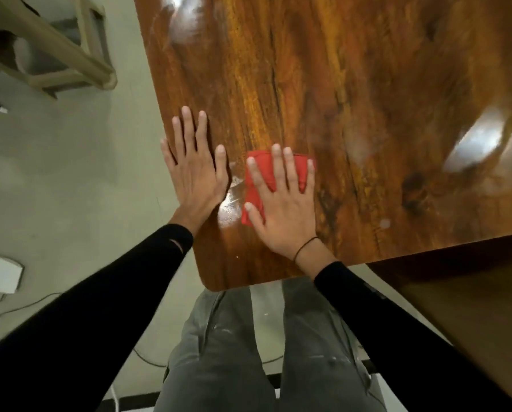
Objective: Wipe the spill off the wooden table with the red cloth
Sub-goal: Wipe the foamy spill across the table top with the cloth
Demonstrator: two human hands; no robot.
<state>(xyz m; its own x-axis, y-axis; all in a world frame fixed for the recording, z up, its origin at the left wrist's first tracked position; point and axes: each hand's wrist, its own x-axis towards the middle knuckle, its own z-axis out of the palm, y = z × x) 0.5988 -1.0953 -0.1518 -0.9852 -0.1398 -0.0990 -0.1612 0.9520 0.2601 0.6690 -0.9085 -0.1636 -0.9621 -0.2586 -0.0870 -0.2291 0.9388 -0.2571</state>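
Black sleeves lead up to both hands, flat on the wooden tabletop point(352, 99) near its front left corner. Right hand point(281, 203) presses the folded red cloth point(253, 188) down, fingers spread open, palm on top, no pinch. Left hand point(193, 171) lies flat and empty at the left edge. Spill point(232, 206), a pale wet sheen, sits between the hands, touching the cloth's left side. Farther up, glare patches on the wood.

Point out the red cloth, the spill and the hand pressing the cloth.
red cloth point(253, 185): head view, bare left part.
spill point(232, 203): head view, wet sheen between the hands.
right hand point(284, 212): head view, back of hand.
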